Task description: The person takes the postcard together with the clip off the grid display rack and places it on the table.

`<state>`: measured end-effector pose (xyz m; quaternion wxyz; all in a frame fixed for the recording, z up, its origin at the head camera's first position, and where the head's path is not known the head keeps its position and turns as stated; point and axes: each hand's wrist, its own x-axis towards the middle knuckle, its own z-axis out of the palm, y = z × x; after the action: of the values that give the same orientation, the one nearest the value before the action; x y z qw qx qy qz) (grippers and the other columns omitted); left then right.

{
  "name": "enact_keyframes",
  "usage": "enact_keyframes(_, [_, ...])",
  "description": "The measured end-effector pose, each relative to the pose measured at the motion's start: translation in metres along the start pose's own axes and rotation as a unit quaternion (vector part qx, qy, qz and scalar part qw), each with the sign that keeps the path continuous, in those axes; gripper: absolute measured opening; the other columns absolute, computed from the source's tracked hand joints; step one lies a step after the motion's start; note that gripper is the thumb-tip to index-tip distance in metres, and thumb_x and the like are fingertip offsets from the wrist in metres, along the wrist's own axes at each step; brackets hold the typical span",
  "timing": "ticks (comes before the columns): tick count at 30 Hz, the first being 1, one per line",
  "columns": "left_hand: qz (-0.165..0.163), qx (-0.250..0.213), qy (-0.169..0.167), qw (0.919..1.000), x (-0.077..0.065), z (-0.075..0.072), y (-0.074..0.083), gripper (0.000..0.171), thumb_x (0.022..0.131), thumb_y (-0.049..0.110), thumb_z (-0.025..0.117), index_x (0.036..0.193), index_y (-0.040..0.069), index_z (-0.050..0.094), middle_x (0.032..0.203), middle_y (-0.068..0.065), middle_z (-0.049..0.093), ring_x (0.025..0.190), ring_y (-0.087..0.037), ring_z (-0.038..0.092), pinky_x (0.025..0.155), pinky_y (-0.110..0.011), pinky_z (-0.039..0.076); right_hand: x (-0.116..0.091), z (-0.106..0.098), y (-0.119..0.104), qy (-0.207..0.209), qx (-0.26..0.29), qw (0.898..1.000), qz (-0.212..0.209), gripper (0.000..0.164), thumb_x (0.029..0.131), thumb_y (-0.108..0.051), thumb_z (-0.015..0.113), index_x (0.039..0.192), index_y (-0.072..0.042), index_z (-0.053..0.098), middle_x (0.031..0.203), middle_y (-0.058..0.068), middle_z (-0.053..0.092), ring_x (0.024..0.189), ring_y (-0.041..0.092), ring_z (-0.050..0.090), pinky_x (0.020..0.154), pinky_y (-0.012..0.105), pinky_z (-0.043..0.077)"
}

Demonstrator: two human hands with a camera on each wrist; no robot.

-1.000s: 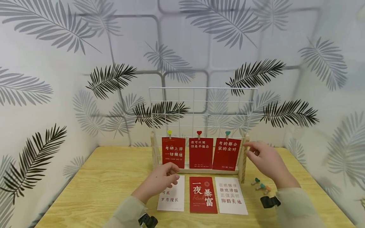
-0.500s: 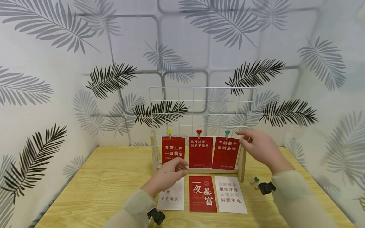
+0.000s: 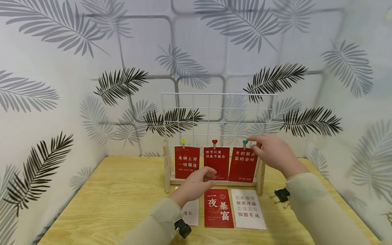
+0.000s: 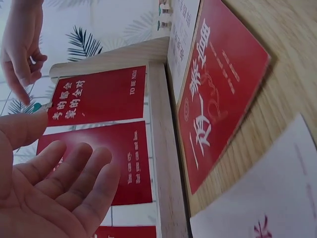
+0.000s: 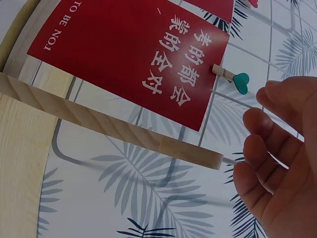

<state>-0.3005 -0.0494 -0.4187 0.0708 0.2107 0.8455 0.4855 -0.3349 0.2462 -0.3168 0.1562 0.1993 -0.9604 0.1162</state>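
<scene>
Behind the wire grid (image 3: 209, 108), a leaf-patterned backdrop (image 3: 196, 44) is lining the room; beneath the grid, a wood-grain desk (image 3: 122, 180) is spreading. Before the grid's middle, the left hand (image 3: 195, 184) is hovering, relaxed and empty; at the grid's right, the right hand (image 3: 277, 152) is hovering, fingers loosely bent, also empty. Low on the grid's right, a red card (image 3: 242, 169) is hanging from a teal heart clip (image 5: 240, 83); pinching the clip squarely would likely be working best.

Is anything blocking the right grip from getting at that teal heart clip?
Nothing visible. In the right wrist view, only open space lies between the right grip and the teal heart clip, which pinches the top edge of a red card. The wooden post sits to one side.
</scene>
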Motion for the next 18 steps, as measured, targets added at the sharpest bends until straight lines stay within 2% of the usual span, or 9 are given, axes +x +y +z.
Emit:
enact_keyframes(8, [0.005,-0.029,-0.005,0.9996,0.019,0.022,0.006,0.046,0.1,0.026,0.065,0.142,0.013,0.054,0.135,-0.005,0.06,0.119,-0.021,0.058,0.097,-0.042,0.052,0.005,0.004,-0.005,-0.013,-0.017,1.0,0.003,0.038,0.099,-0.02,0.062,0.136,-0.013,0.066,0.066,-0.002,0.051,0.058,0.016,0.044,0.05,0.032,0.038])
enact_keyframes(15, [-0.001,-0.035,0.009,0.9993,0.033,0.036,0.012,0.05,0.099,0.026,0.066,0.146,0.015,0.051,0.137,-0.003,0.059,0.121,-0.02,0.058,0.098,-0.04,0.052,0.009,0.004,-0.009,0.005,-0.063,0.998,-0.008,0.037,0.097,-0.019,0.062,0.134,-0.015,0.068,0.084,0.004,0.07,0.055,0.017,0.043,0.048,0.031,0.037])
enact_keyframes(18, [-0.006,-0.044,0.012,0.9989,0.037,0.039,0.014,0.051,0.1,0.026,0.065,0.147,0.015,0.05,0.136,-0.003,0.059,0.12,-0.02,0.058,0.097,-0.04,0.052,0.01,0.004,-0.01,0.012,-0.075,0.997,-0.013,0.038,0.097,-0.018,0.061,0.134,-0.016,0.068,0.076,0.006,0.068,0.053,0.017,0.042,0.046,0.031,0.035])
